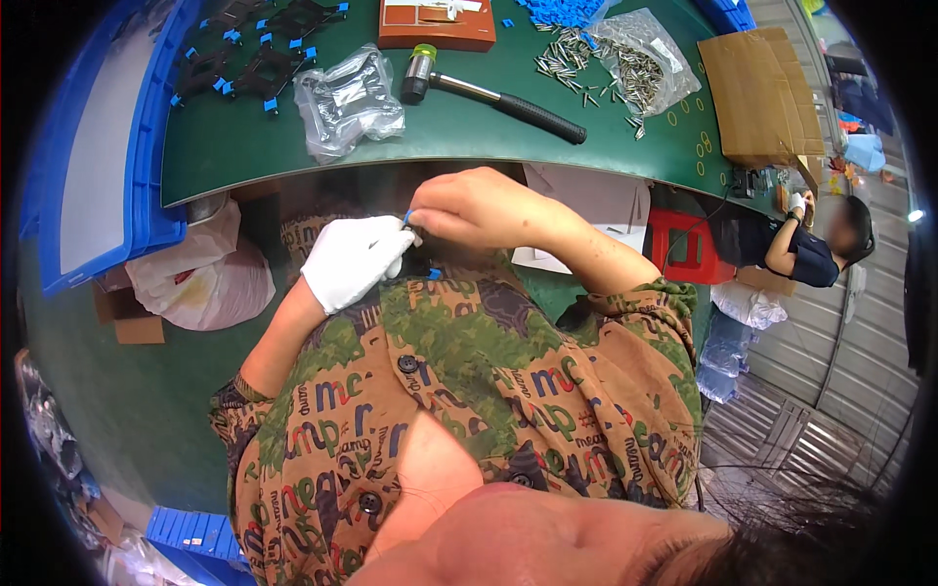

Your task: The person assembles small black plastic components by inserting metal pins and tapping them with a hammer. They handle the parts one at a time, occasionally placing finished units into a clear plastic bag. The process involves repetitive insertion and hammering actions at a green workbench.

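My left hand [354, 260], in a white glove, is closed in front of my lap on a black part [420, 262], mostly hidden by the hands and hard to tell from the dark shirt pattern. A blue bit [434, 274] shows at its lower edge. My bare right hand [479, 209] pinches a small blue piece [407, 219] against the left fingertips. Both hands meet just off the near edge of the green table [469, 146]. On the table lie several black frames [269, 73] with blue corner pieces.
Behind my hands lie a plastic-wrapped part [350, 103], a hammer [498, 100] and a red-brown box [437, 29]. Metal pins [567, 59], a bag of pins [650, 68], blue pieces [557, 10] and a carton [762, 98] are at the right. A co-worker [816, 239] sits beyond the red stool [684, 249].
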`<action>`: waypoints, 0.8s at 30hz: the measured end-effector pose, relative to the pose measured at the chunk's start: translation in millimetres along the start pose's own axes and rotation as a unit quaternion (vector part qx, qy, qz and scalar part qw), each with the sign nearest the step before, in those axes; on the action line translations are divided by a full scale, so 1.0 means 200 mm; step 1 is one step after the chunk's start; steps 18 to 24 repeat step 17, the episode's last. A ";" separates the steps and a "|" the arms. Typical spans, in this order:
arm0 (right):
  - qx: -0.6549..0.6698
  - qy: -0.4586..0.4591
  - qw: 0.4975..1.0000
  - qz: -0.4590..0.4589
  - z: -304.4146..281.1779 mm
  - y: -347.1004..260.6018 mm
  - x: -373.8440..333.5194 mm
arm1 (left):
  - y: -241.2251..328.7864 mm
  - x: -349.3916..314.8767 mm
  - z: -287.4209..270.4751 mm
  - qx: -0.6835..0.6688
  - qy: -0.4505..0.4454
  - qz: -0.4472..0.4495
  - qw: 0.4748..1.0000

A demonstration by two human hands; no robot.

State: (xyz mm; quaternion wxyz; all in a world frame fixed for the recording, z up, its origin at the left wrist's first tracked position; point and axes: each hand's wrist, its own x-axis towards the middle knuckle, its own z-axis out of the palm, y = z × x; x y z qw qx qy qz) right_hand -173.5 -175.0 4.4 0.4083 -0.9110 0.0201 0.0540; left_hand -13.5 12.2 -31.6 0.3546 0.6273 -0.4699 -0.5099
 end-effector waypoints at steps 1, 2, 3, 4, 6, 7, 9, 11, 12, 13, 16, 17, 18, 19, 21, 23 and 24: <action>0.023 0.018 1.000 0.003 -0.01 0.00 0.00 | 0.00 0.00 0.00 0.003 0.000 0.005 1.000; 0.025 0.011 1.000 0.009 -0.01 0.00 -0.01 | 0.00 0.00 0.00 0.007 0.000 0.010 1.000; 0.026 0.004 1.000 0.015 -0.02 0.00 -0.01 | 0.00 -0.01 0.00 0.006 -0.001 0.008 1.000; 0.027 -0.001 0.999 0.021 -0.02 -0.01 -0.01 | 0.01 -0.01 0.00 0.006 -0.001 0.008 1.000; 0.019 -0.009 1.000 0.016 0.00 -0.01 -0.01 | 0.01 -0.01 0.00 0.007 -0.002 0.009 1.000; 0.020 -0.015 1.000 0.017 0.00 -0.01 -0.01 | 0.00 -0.01 0.00 0.009 -0.001 0.012 1.000; 0.022 -0.021 0.999 0.016 0.01 -0.01 -0.01 | 0.00 -0.01 0.00 0.015 -0.003 0.008 1.000; 0.025 -0.023 0.999 0.013 0.03 0.00 -0.01 | 0.00 -0.01 0.00 0.022 -0.012 -0.005 1.000; 0.024 -0.023 0.999 0.013 0.03 0.00 -0.01 | 0.00 -0.01 0.00 0.021 -0.012 -0.005 1.000; 0.023 -0.024 0.999 0.011 0.03 0.00 -0.01 | 0.01 -0.01 0.00 0.020 -0.010 -0.005 1.000; 0.008 -0.037 0.999 0.011 0.03 0.00 -0.01 | -0.01 -0.02 0.01 0.021 -0.004 0.011 1.000; 0.000 -0.043 0.999 0.012 0.03 -0.01 -0.01 | -0.02 -0.02 0.02 0.023 -0.001 0.021 1.000; 0.000 -0.043 0.999 0.012 0.03 -0.01 -0.01 | -0.02 -0.02 0.02 0.023 -0.001 0.021 1.000; 0.000 -0.043 0.999 0.012 0.03 -0.01 -0.01 | -0.02 -0.02 0.02 0.023 -0.001 0.021 1.000; 0.000 -0.043 0.999 0.012 0.03 -0.01 -0.01 | -0.02 -0.02 0.02 0.023 -0.001 0.021 1.000; 0.000 -0.043 0.999 0.012 0.03 -0.01 -0.01 | -0.02 -0.02 0.02 0.023 -0.001 0.021 1.000; 0.000 -0.043 0.999 0.012 0.03 -0.01 -0.01 | -0.02 -0.02 0.02 0.023 -0.001 0.021 1.000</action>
